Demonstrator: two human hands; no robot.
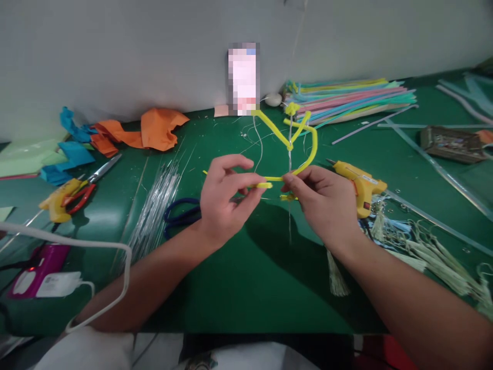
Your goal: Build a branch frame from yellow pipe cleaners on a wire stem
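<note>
My left hand [225,198] pinches one end of a yellow pipe cleaner [308,154] above the green table [239,277]. My right hand [323,198] pinches the same pipe cleaner a little to the right, where a thin silver wire [289,154] crosses it. The pipe cleaner curves up and back into a looped, branching shape between and beyond the hands. Both hands are closed on it.
A yellow glue gun [360,187] lies right of my right hand, pale tassels [423,252] beyond it. Blue scissors [181,216] and silver wires [154,216] lie left. Red-handled scissors [87,192], orange paper [154,128], coloured pipe cleaners [346,100], a white cable [96,246].
</note>
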